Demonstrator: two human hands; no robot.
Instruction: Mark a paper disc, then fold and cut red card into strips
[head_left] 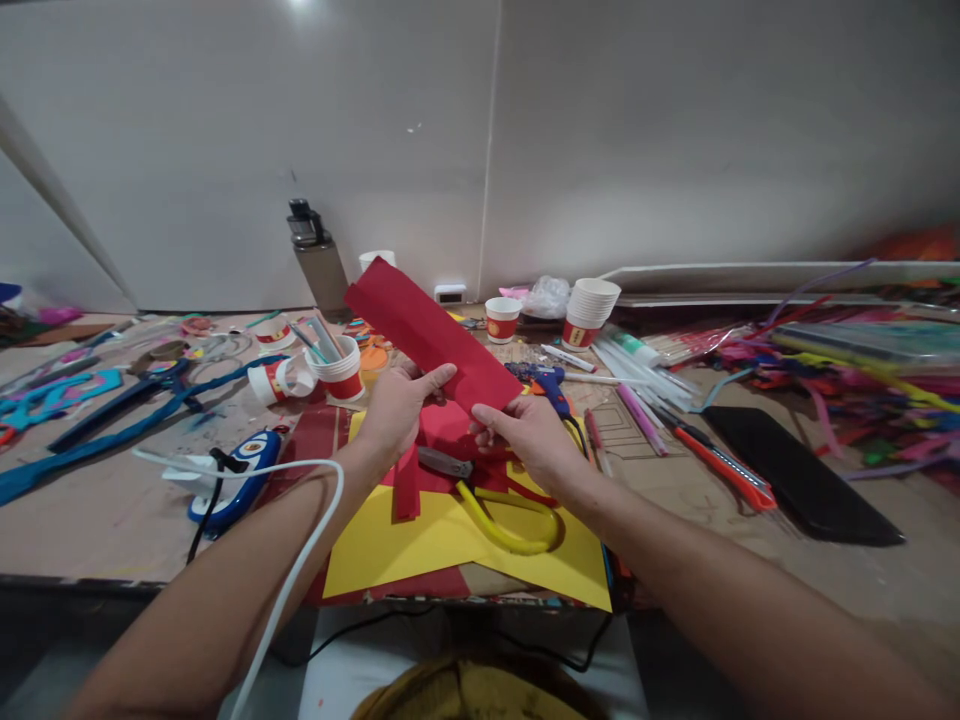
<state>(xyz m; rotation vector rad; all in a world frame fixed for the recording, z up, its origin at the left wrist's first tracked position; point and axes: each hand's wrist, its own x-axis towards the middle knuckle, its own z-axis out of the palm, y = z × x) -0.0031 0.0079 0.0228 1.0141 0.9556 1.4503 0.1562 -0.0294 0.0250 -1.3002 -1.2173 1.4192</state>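
A folded strip of red paper (435, 325) is held up at a slant above the table. My left hand (401, 405) pinches its lower left edge, thumb on top. At the strip's lower right corner, my right hand (532, 430) grips it between thumb and fingers. Beneath the hands lie scissors with yellow handles (517, 540), their blades pointing left. They rest on red paper pieces (406, 485) and a yellow sheet of paper (375, 555). The fingers under the strip are partly hidden.
A white cable (334, 510) crosses my left forearm near a blue power strip (240, 485). Paper cups (337, 370) and a dark bottle (319, 260) stand behind. To the right lie a red utility knife (724, 470), a black phone (802, 475) and a blue glue gun (551, 385).
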